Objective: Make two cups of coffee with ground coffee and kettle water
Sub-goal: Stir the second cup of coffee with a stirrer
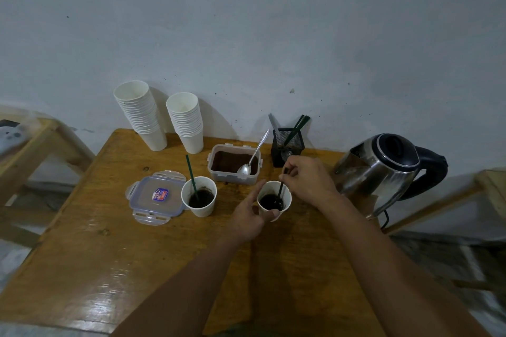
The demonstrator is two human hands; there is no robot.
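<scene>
Two white paper cups of dark coffee stand on the wooden table (90, 241). The left cup (199, 196) has a dark green stirrer (190, 175) leaning in it, untouched. My left hand (250, 216) grips the side of the right cup (274, 198). My right hand (308, 179) pinches the top of a dark stirrer (281, 190) that dips into that cup's coffee. Behind the cups sits an open plastic box of ground coffee (234, 163) with a metal spoon (253, 156) resting in it. A steel kettle (383, 169) stands at the right.
The box's clear lid (156, 197) lies left of the cups. Two stacks of paper cups (141, 115) (186, 120) stand at the back by the wall. A black mesh holder (288, 146) holds more stirrers. Wooden frames flank the table on both sides.
</scene>
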